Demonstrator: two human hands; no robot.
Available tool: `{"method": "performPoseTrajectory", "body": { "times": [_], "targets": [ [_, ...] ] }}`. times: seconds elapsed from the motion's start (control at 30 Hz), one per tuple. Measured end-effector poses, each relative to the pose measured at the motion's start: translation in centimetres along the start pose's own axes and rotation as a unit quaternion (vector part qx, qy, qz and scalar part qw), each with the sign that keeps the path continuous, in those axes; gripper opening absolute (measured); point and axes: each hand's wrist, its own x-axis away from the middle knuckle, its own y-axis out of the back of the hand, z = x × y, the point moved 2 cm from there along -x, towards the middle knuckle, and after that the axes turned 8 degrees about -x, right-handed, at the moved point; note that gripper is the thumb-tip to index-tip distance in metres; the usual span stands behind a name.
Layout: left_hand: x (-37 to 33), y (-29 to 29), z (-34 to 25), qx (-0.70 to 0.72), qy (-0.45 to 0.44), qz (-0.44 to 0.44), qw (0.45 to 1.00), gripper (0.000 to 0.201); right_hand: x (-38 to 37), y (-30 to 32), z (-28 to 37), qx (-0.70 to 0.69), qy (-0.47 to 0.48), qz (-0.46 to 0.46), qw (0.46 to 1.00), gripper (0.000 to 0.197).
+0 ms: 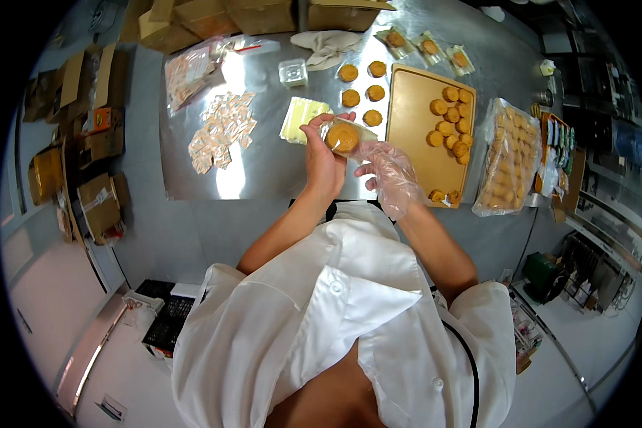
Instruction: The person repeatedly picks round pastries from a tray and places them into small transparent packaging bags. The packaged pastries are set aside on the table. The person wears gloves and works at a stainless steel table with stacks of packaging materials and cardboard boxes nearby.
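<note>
A round golden-brown mooncake (pixel 342 138) sits in a small clear bag (pixel 366 133) above the near edge of the steel table. My bare left hand (pixel 323 158) is closed around the bag's left side, fingers behind it and thumb along the edge. My right hand (pixel 394 178), in a clear plastic glove, pinches at the bag's lower right edge; its other fingers are bent and partly apart. Behind my left hand lies a stack of yellow-green printed bags (pixel 302 118). Several bare mooncakes (pixel 350 98) stand in rows just beyond my hands.
To the right are a tan tray (pixel 409 153) of mooncakes and a large clear bag of mooncakes (pixel 507 160). Small sachets (pixel 222 133) lie piled at left. A clear plastic box (pixel 292 73), a cloth (pixel 326 48) and bagged mooncakes (pixel 429 48) are farther back, near cardboard boxes (pixel 264 18).
</note>
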Motion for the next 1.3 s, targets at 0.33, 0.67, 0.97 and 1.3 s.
{"method": "performPoseTrajectory", "body": {
  "times": [0.33,0.67,0.97,1.3],
  "targets": [
    [-2.8,0.4,5.4,-0.196,0.049,0.007,0.979,0.071,-9.3,11.1,6.1,0.048,0.065,-0.132,0.988,0.011],
    [1.2,13.8,4.5,-0.271,0.098,-0.181,0.940,0.060,-35.2,45.0,16.8,-0.086,0.199,-0.236,0.947,0.013],
    [-3.2,16.3,4.8,-0.677,-0.105,-0.193,0.702,0.028,-39.2,57.0,17.8,-0.103,0.156,-0.298,0.936,0.017],
    [-12.3,14.8,1.7,-0.734,-0.193,-0.212,0.615,0.026,-18.7,30.4,4.9,0.107,0.301,-0.257,0.912,0.010]
  ]
}}
